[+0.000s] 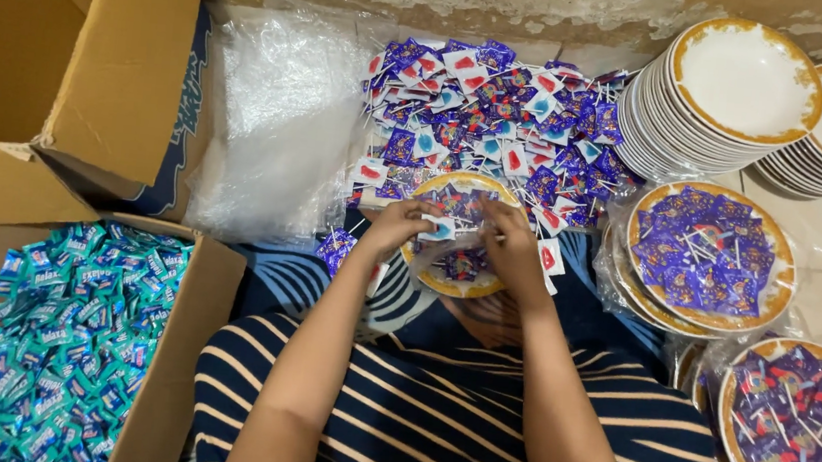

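Note:
A gold-rimmed plate [456, 284] with a few wrapped lollipops rests on my lap. My left hand [395, 224] and my right hand [513, 243] meet over it, and together they pinch a white-and-blue wrapped lollipop [439, 230]. Just beyond the plate lies a big heap of purple, white and blue wrapped lollipops [487, 118] on the floor.
Clear plastic bags [276, 123] lie left of the heap. An open cardboard box [66, 57] stands far left; another box [70, 329] holds teal sachets. Stacks of empty plates [736, 92] sit top right; wrapped, filled plates [710, 255] [798, 434] lie right.

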